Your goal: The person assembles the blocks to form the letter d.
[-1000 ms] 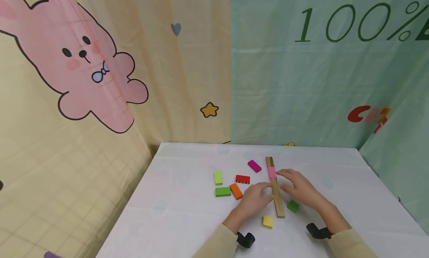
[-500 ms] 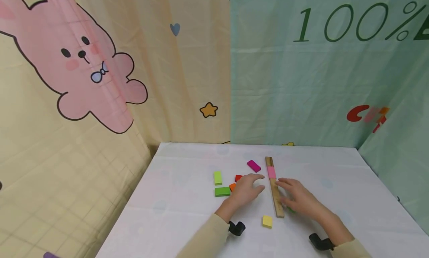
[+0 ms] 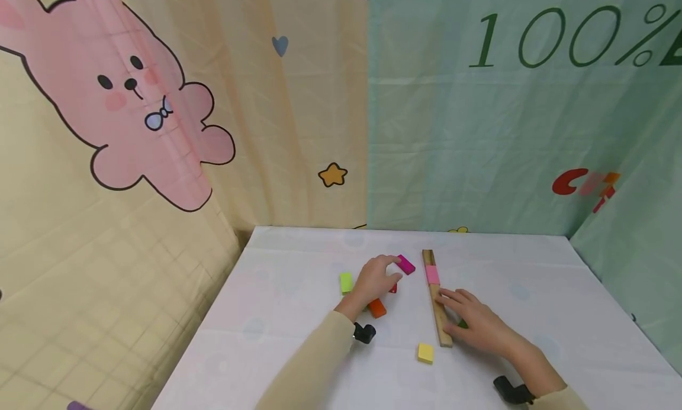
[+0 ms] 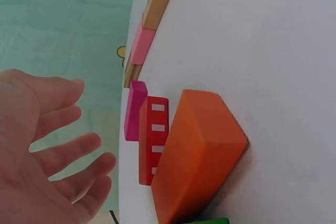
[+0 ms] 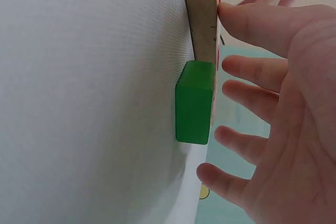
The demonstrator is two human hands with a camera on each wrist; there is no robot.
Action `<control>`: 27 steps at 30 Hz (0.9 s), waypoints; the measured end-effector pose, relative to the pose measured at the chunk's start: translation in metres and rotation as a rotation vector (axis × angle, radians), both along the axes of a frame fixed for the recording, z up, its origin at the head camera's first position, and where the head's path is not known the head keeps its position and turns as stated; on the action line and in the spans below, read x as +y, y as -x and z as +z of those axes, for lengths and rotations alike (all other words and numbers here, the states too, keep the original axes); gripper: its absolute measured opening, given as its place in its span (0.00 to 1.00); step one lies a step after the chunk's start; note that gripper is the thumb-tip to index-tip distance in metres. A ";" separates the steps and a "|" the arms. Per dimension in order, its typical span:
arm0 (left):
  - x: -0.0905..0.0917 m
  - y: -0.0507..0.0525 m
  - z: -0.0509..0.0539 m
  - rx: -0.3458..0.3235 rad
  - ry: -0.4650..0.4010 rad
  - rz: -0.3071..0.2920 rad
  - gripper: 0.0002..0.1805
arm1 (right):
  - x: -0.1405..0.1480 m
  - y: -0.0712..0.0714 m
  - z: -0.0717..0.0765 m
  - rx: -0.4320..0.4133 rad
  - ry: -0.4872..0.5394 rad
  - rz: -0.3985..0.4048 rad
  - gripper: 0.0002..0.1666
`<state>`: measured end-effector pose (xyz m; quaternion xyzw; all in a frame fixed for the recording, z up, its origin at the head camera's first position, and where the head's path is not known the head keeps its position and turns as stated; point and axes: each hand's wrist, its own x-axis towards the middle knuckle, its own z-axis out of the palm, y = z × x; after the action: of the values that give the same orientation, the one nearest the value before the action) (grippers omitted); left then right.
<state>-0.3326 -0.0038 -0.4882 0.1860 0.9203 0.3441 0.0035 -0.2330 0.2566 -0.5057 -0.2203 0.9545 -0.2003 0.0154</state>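
Note:
My left hand (image 3: 375, 278) reaches over the blocks with its fingertips by a magenta block (image 3: 406, 264); whether they touch cannot be told. In the left wrist view its fingers are loosely bent around nothing. Beneath and beside this hand are a red block with white marks (image 4: 157, 128), an orange block (image 3: 377, 307) and a light green block (image 3: 346, 283). My right hand (image 3: 479, 321) is spread beside a narrow wooden strip (image 3: 440, 315) that carries a pink piece (image 3: 432, 274). Next to the strip, a green block (image 5: 194, 103) is mostly hidden by that hand in the head view.
A yellow block (image 3: 425, 353) lies nearer the front, left of the strip's near end. Another green block (image 4: 210, 221) shows partly at the bottom of the left wrist view. The white-covered table (image 3: 250, 339) meets patterned curtains (image 3: 298, 132) behind.
My left hand has moved from beside the wooden strip leftward and away from me to the magenta block. My right hand has drawn slightly nearer, covering most of the green block. The blocks stay put.

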 end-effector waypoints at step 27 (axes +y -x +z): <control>-0.001 0.050 -0.027 -0.083 0.077 -0.102 0.24 | 0.001 -0.001 -0.006 -0.035 0.019 -0.002 0.40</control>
<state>-0.3830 -0.0044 -0.5156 0.2179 0.9213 0.3153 0.0663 -0.2322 0.2575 -0.5121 -0.2161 0.9523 -0.2134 0.0296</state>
